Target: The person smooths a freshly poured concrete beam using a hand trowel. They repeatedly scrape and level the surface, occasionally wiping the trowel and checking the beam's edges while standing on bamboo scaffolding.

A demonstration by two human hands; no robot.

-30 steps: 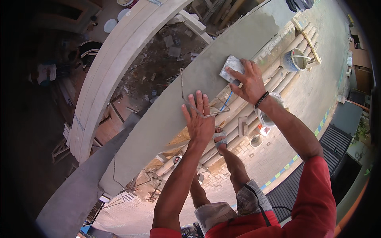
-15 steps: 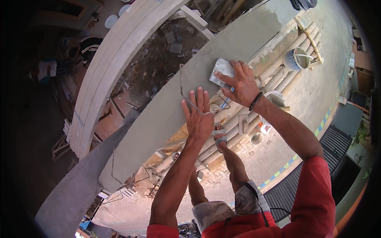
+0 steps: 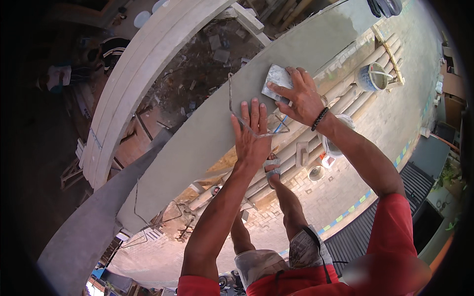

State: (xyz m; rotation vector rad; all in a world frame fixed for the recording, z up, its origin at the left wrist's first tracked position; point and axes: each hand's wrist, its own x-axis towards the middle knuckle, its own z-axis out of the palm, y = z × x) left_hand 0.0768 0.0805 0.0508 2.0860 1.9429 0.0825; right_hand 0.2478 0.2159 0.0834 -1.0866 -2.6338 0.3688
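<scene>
My left hand [image 3: 253, 138] lies flat with fingers stretched out on a long strip of smooth grey cement [image 3: 197, 133]. A thin bent metal rod [image 3: 230, 93] hooks over the strip's edge and crosses the back of that hand. Just right of it, my right hand [image 3: 303, 101] grips a flat grey-white rectangular block [image 3: 277, 81] by its near side. The block rests against the cement face; its underside is hidden. Another bent rod [image 3: 137, 202] straddles the strip's lower left end.
A curved pale concrete band [image 3: 123, 84] arches at left around rubble-strewn ground. Beyond the strip are long poles [image 3: 353, 98], a bucket with a handle [image 3: 373, 76], a larger pail [image 3: 340, 133], a wooden float [image 3: 302, 154] and a small pot [image 3: 316, 172]. A person [image 3: 112, 52] crouches far left.
The view has turned slightly. The block and my left fingers are a little closer together; my right hand keeps its hold, and my left hand stays flat.
</scene>
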